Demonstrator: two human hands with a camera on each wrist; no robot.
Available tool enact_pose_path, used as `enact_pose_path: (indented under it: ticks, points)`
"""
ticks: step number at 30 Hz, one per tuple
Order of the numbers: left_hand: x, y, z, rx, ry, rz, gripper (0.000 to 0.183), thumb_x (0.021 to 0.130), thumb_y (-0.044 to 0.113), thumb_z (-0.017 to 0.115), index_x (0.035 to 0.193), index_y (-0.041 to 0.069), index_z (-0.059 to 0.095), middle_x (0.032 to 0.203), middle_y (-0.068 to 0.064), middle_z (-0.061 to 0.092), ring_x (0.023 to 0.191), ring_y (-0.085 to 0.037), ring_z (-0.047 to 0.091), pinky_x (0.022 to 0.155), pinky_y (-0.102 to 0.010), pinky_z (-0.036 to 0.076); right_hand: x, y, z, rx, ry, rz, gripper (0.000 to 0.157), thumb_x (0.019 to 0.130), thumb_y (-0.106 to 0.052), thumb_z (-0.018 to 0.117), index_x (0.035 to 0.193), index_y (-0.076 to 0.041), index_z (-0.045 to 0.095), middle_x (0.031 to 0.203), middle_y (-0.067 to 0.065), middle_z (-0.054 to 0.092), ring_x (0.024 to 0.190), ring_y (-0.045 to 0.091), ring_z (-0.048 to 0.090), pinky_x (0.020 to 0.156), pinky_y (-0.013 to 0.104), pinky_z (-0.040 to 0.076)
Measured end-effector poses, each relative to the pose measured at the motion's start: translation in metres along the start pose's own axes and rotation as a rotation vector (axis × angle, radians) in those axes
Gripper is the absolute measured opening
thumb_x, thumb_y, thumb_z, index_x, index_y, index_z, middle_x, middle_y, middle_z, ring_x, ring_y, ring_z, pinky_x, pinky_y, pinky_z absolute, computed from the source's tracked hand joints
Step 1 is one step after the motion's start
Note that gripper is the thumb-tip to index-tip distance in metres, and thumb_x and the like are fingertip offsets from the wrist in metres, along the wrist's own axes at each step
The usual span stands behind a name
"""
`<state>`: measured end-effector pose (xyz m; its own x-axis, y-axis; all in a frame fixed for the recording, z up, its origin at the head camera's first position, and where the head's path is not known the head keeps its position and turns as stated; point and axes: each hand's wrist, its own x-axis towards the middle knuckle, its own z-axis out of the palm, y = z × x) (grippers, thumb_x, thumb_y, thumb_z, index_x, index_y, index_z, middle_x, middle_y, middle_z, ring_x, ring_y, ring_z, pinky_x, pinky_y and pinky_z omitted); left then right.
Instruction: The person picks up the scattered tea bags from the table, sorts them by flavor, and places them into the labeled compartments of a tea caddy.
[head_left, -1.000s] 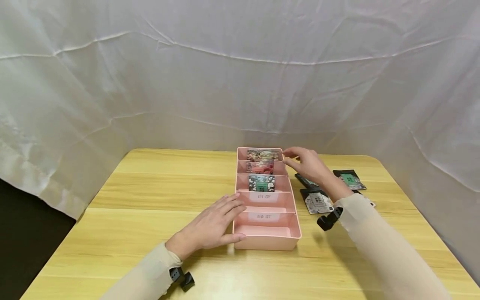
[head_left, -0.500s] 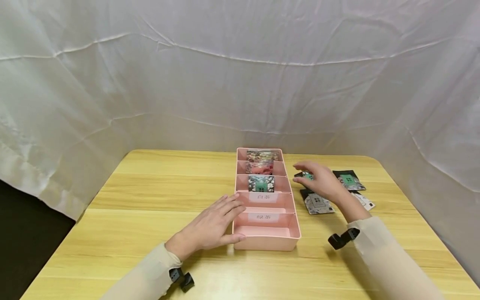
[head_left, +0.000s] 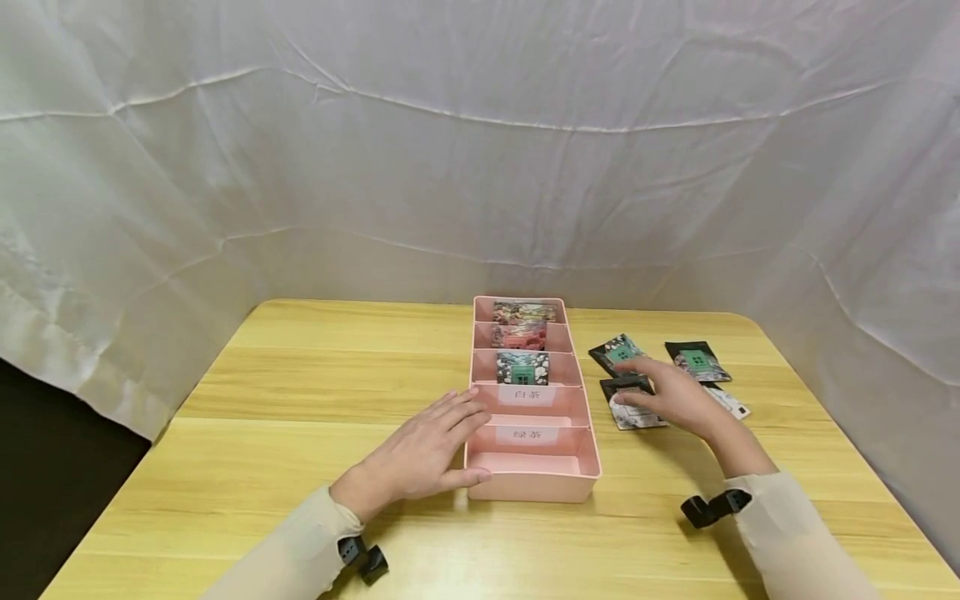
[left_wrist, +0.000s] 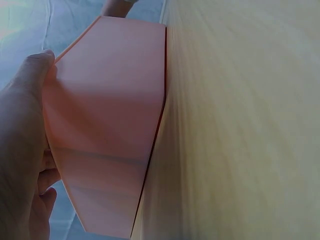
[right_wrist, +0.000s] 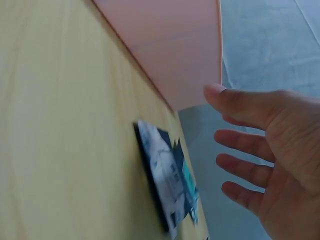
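Observation:
A long pink divided box [head_left: 534, 487] stands on the table, its near two compartments bearing white labels. My left hand [head_left: 429, 446] rests on its left rim with fingers relaxed; the left wrist view shows the thumb and fingers along the pink side wall [left_wrist: 105, 105]. Over the loose sachets to the right hovers my right hand [head_left: 678, 400], fingers spread and holding nothing. Beneath its fingertips lies a black and white sachet [head_left: 630, 414], also plain in the right wrist view as a pale sachet [right_wrist: 162, 175]. Just behind it lies a green-labelled sachet [head_left: 613, 350].
Further right lie another green-labelled sachet [head_left: 697, 361] and a white one [head_left: 727, 402] partly under it. Three sachets stand in the box's far compartments: a floral one [head_left: 523, 312], a red one [head_left: 519, 336] and a green-labelled one [head_left: 522, 367]. A pale curtain [head_left: 525, 167] hangs behind the table.
My right hand has come away from the box's far right rim, moving toward me and to the right over the loose sachets. My left hand stays on the box.

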<state>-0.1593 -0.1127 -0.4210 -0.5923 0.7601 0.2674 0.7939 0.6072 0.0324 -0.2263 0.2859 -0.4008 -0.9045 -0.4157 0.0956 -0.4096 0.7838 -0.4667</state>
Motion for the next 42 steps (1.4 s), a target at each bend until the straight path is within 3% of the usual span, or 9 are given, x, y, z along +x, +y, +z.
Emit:
enact_pose_path:
  ticks: [16,23,29,32,38,42]
  points:
    - [0.0,-0.001,0.001,0.005,0.014,0.012,0.084,0.096,0.069,0.029,0.143,0.002,0.046,0.15,-0.015,0.041,0.145,-0.028,0.024,0.118,-0.046,0.022,-0.014,0.02,0.015,-0.101,0.022,0.043,0.061,0.087,-0.033,0.075,0.135,-0.001,0.055,0.131,0.025,0.056,0.122,0.047,0.049,0.1,0.062,0.039]
    - [0.0,-0.001,0.001,0.008,0.008,0.012,0.084,0.096,0.07,0.028,0.143,0.002,0.046,0.151,-0.014,0.04,0.145,-0.028,0.024,0.119,-0.044,0.02,-0.018,0.018,0.014,-0.181,0.016,0.123,0.077,0.087,-0.049,0.07,0.141,0.0,0.047,0.135,0.029,0.052,0.121,0.05,0.049,0.098,0.064,0.04]
    - [0.0,0.0,0.0,0.009,0.007,0.011,0.084,0.096,0.069,0.029,0.144,0.003,0.045,0.15,-0.014,0.041,0.145,-0.028,0.023,0.119,-0.044,0.02,-0.022,0.015,0.015,-0.227,0.0,0.17,0.087,0.085,-0.057,0.068,0.143,0.001,0.042,0.124,0.034,0.057,0.108,0.053,0.056,0.09,0.065,0.044]
    - [0.0,0.0,0.0,0.009,0.006,0.009,0.083,0.096,0.069,0.029,0.144,0.003,0.045,0.151,-0.014,0.04,0.145,-0.028,0.023,0.118,-0.045,0.02,-0.022,0.015,0.017,-0.246,-0.005,0.171,0.089,0.083,-0.058,0.069,0.142,0.003,0.042,0.119,0.035,0.058,0.105,0.053,0.057,0.088,0.064,0.046]
    - [-0.001,0.0,0.0,0.013,0.007,0.007,0.083,0.096,0.069,0.029,0.144,0.004,0.045,0.151,-0.014,0.04,0.145,-0.027,0.023,0.119,-0.044,0.019,-0.021,0.016,0.02,-0.247,0.006,0.177,0.086,0.083,-0.052,0.072,0.143,0.002,0.043,0.133,0.031,0.052,0.116,0.053,0.051,0.095,0.065,0.042]
    - [0.0,0.0,0.0,0.014,0.005,0.009,0.083,0.096,0.069,0.028,0.144,0.003,0.045,0.151,-0.014,0.039,0.146,-0.027,0.023,0.119,-0.044,0.019,-0.02,0.016,0.02,-0.213,0.02,0.182,0.085,0.082,-0.048,0.076,0.142,0.003,0.043,0.125,0.027,0.058,0.114,0.05,0.053,0.094,0.065,0.042]
